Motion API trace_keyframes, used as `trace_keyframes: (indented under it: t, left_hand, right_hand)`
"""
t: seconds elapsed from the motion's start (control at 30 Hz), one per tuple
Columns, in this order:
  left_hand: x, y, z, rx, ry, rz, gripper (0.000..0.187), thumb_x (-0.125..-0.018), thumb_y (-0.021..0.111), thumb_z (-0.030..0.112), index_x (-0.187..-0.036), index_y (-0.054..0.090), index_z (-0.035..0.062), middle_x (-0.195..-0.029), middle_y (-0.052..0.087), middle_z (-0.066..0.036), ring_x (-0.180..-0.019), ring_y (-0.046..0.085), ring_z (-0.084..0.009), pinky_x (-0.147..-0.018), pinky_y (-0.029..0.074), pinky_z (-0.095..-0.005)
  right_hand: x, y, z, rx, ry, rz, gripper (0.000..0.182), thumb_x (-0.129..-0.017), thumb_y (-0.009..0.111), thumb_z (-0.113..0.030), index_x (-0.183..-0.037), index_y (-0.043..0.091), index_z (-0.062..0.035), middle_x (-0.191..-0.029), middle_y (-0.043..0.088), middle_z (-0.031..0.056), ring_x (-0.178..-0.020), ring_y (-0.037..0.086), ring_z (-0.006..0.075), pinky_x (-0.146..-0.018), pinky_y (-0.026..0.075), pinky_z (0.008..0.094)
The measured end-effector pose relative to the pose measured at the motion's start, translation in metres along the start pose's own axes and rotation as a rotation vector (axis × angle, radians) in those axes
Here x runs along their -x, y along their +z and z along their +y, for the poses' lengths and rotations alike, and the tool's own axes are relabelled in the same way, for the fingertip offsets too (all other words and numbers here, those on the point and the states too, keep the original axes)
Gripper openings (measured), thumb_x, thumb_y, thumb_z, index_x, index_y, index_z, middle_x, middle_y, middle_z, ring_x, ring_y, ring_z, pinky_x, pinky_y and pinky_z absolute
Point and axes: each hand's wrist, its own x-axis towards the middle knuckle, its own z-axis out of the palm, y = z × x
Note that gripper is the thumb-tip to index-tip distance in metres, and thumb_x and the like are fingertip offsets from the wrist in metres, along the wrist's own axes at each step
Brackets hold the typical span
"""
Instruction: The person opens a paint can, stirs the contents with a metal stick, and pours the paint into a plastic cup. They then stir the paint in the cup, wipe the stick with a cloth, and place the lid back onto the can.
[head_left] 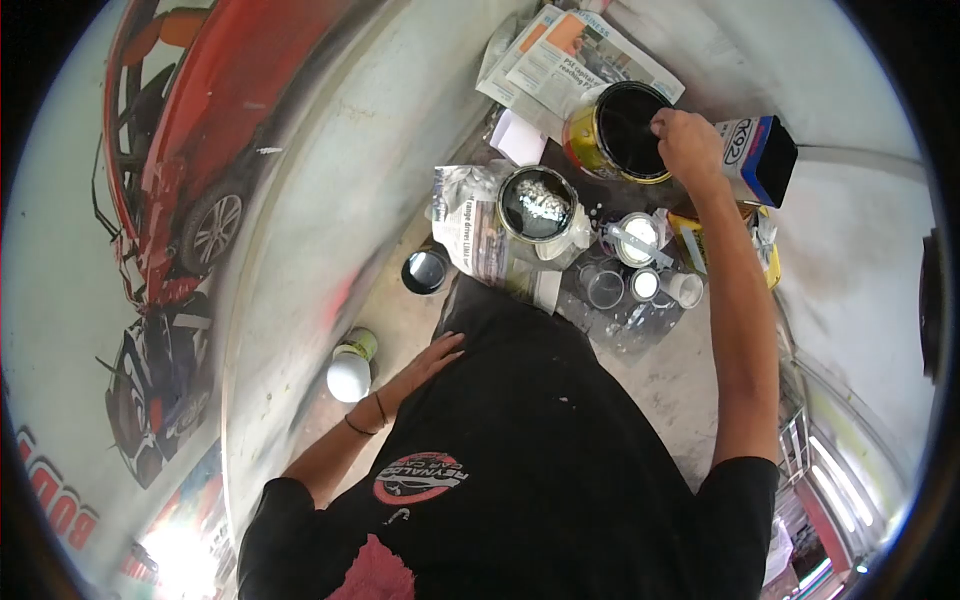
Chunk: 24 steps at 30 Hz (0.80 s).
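My right hand [690, 146] is at the right rim of a large yellow paint can [588, 140] with a dark inside. Its fingers are pinched together over the opening, and what they hold, if anything, is hidden. Close to that hand stands a blue and white tin [748, 160] marked "K92". Flat on my dark clothing, near the thigh, rests my left hand [428, 364] with its fingers stretched out and nothing in it. An open can [538, 204] with dark, shiny contents and pale reflections sits in front of the yellow can, beside folded newspaper [475, 235].
Clear plastic cups [605, 288] and a small open tin [638, 240] with white contents crowd the right side. More newspapers [590, 62] lie at the back. A dark cup [425, 271] and a white-topped can [350, 377] stand left, near the painted wall [300, 200].
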Motion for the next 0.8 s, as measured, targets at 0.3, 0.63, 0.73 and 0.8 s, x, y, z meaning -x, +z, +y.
trace_keyframes:
  t: [0.3,0.63,0.73,0.8]
  left_hand:
    - [-0.04,-0.075,0.034,0.051,-0.288,-0.304,0.099,-0.089,0.085,0.036,-0.17,0.036,0.0071,-0.173,0.037,-0.024,-0.159,0.039,-0.0429,-0.132,0.033,-0.0498]
    - [-0.29,-0.07,-0.002,0.67,-0.48,0.418,0.061,-0.108,0.07,0.033,-0.158,0.051,0.0032,-0.145,0.068,-0.016,-0.118,0.07,-0.0228,-0.089,0.06,-0.0365]
    - [-0.346,-0.024,0.022,0.648,-0.484,0.408,0.078,-0.108,0.071,0.037,-0.169,0.035,0.0048,-0.159,0.056,-0.018,-0.124,0.068,-0.0246,-0.089,0.06,-0.0373]
    - [-0.366,-0.011,0.04,0.697,-0.511,0.445,0.095,-0.109,0.069,0.044,-0.177,0.013,0.0088,-0.176,0.032,-0.019,-0.139,0.061,-0.0317,-0.102,0.058,-0.0396]
  right_hand:
    - [0.028,-0.007,0.019,-0.321,0.142,0.109,0.028,-0.1,0.072,-0.034,-0.109,0.077,-0.0076,-0.099,0.078,0.021,-0.098,0.075,0.0447,-0.085,0.056,0.054]
    - [0.071,0.008,0.017,-0.56,0.369,0.292,0.037,-0.102,0.073,-0.042,-0.108,0.079,-0.0056,-0.093,0.078,0.02,-0.092,0.076,0.0414,-0.083,0.057,0.0482]
    - [0.062,0.017,0.021,-0.563,0.326,0.34,0.036,-0.102,0.072,-0.041,-0.111,0.079,-0.0062,-0.099,0.079,0.0207,-0.097,0.076,0.041,-0.086,0.057,0.0476]
    - [0.049,0.024,0.031,-0.547,0.296,0.379,0.036,-0.102,0.072,-0.04,-0.113,0.079,-0.0065,-0.102,0.08,0.0211,-0.1,0.076,0.0406,-0.087,0.057,0.0471]
